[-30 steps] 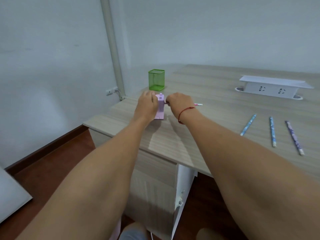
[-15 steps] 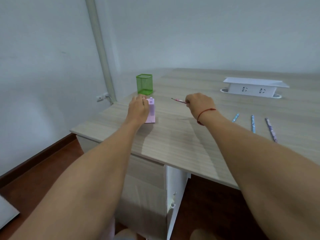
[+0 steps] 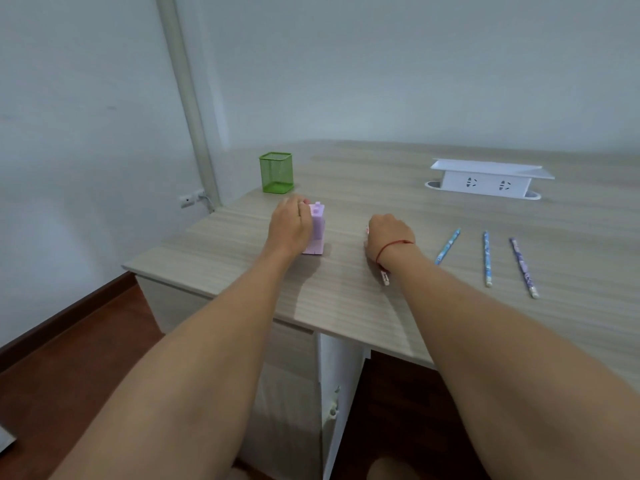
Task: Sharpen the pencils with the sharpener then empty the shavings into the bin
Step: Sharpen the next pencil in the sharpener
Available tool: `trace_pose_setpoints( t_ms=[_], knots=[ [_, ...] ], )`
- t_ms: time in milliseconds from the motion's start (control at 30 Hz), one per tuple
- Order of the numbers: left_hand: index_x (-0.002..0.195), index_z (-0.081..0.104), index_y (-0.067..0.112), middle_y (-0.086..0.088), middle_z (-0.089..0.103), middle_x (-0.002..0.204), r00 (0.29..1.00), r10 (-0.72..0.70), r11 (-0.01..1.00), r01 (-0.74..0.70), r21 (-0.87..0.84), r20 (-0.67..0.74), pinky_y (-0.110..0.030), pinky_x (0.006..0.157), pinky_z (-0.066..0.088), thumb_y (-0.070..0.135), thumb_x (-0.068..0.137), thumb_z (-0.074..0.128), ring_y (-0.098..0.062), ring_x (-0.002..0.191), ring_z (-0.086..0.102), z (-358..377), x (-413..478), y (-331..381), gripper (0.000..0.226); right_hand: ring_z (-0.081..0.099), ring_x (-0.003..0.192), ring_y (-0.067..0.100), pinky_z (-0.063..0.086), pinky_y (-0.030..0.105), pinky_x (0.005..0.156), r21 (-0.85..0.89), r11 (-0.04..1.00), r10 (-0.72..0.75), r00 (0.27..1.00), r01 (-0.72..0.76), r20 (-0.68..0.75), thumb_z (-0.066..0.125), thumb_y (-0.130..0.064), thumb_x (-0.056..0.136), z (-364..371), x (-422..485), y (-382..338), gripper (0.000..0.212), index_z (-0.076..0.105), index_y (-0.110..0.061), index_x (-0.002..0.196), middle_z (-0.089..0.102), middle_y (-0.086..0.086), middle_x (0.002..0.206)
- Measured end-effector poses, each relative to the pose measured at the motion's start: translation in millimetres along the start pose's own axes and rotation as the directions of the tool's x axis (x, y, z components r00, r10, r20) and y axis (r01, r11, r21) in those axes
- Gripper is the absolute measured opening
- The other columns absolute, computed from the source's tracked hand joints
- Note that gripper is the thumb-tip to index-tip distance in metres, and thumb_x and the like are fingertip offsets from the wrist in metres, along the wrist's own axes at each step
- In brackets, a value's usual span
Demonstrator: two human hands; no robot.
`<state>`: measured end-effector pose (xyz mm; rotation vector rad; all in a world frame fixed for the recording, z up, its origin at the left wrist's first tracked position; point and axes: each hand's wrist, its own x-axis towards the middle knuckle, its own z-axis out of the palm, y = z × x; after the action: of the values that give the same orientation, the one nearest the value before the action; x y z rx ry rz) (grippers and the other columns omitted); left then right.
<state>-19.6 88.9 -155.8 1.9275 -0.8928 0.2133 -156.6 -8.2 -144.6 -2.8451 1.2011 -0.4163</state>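
Observation:
A pink box-shaped sharpener [image 3: 317, 230] stands upright on the wooden desk [image 3: 346, 292], and my left hand [image 3: 290, 226] grips its left side. My right hand [image 3: 389, 237], with a red string round the wrist, lies low on the desk to the sharpener's right and holds a pink pencil [image 3: 384, 278]. Only the pencil's near end shows below the wrist; the rest is hidden under the hand. To the right lie three more pencils: a light blue one [image 3: 447, 245], a blue one [image 3: 487, 258] and a purple one [image 3: 523, 267].
A green mesh pencil cup [image 3: 276, 172] stands behind the sharpener near the desk's back left. A white socket box [image 3: 486, 178] sits at the back right. The desk's near edge and left corner drop to a brown floor [image 3: 69, 358].
My right hand drew the pink pencil out of the sharpener, swung it right and lowered it onto the desk. My left hand stayed on the sharpener.

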Motion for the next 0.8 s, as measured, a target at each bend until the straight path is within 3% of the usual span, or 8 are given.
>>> trace_pose_setpoints(
  t_ms=[300, 400, 533, 667, 800],
  knots=[
    [0.105, 0.059, 0.001, -0.018, 0.059, 0.112, 1.0, 0.016, 1.0, -0.017, -0.002, -0.018, -0.029, 0.081, 0.034, 0.01, 0.097, 0.031, -0.028, 0.105, 0.051, 9.6, -5.3, 8.1, 0.031, 0.058, 0.117, 0.035, 0.047, 0.036, 0.092, 0.03, 0.992, 0.124, 0.992, -0.123, -0.031, 0.052, -0.029, 0.096, -19.0, -12.7, 41.6, 0.036, 0.057, -0.004, 0.121, 0.058, 0.016, 0.127],
    [0.105, 0.059, 0.002, -0.018, 0.06, 0.111, 0.999, 0.044, 0.999, -0.044, 0.008, -0.014, -0.027, 0.077, 0.031, 0.016, 0.095, 0.029, -0.028, 0.103, 0.052, 9.6, -6.5, 8.7, 0.034, 0.061, 0.111, 0.033, 0.048, 0.033, 0.082, -0.08, 0.977, 0.195, 0.979, -0.199, -0.06, 0.055, -0.019, 0.093, -29.3, -18.1, 65.5, 0.027, 0.061, -0.005, 0.116, 0.063, 0.013, 0.12],
    [0.105, 0.059, 0.003, -0.017, 0.059, 0.112, 0.999, 0.048, 0.999, -0.047, 0.019, -0.008, -0.027, 0.077, 0.031, 0.011, 0.097, 0.031, -0.028, 0.103, 0.052, 9.3, -6.8, 8.0, 0.031, 0.064, 0.108, 0.029, 0.043, 0.028, 0.073, -0.17, 0.943, 0.293, 0.956, -0.287, 0.012, 0.063, -0.006, 0.083, -31.7, -31.6, 82.0, 0.029, 0.064, -0.006, 0.112, 0.065, 0.011, 0.116],
    [0.106, 0.059, 0.003, -0.016, 0.059, 0.113, 0.998, 0.069, 0.997, -0.068, 0.019, -0.012, -0.026, 0.078, 0.031, 0.011, 0.097, 0.031, -0.027, 0.104, 0.052, 9.4, -8.0, 6.8, 0.03, 0.062, 0.112, 0.03, 0.046, 0.029, 0.078, -0.17, 0.949, 0.274, 0.961, -0.266, 0.027, 0.061, 0.001, 0.081, -27.5, -30.2, 75.8, 0.034, 0.063, -0.005, 0.115, 0.063, 0.012, 0.12],
    [0.106, 0.058, 0.006, -0.014, 0.058, 0.112, 0.997, 0.078, 0.997, -0.078, 0.029, 0.004, -0.027, 0.077, 0.032, 0.014, 0.097, 0.03, -0.025, 0.101, 0.051, 8.7, -7.4, 3.4, 0.03, 0.059, 0.116, 0.029, 0.048, 0.031, 0.088, -0.135, 0.962, 0.24, 0.971, -0.237, 0.002, 0.048, -0.007, 0.093, -27.5, -22.5, 67.6, 0.032, 0.058, -0.005, 0.124, 0.061, 0.011, 0.125]
  ],
)
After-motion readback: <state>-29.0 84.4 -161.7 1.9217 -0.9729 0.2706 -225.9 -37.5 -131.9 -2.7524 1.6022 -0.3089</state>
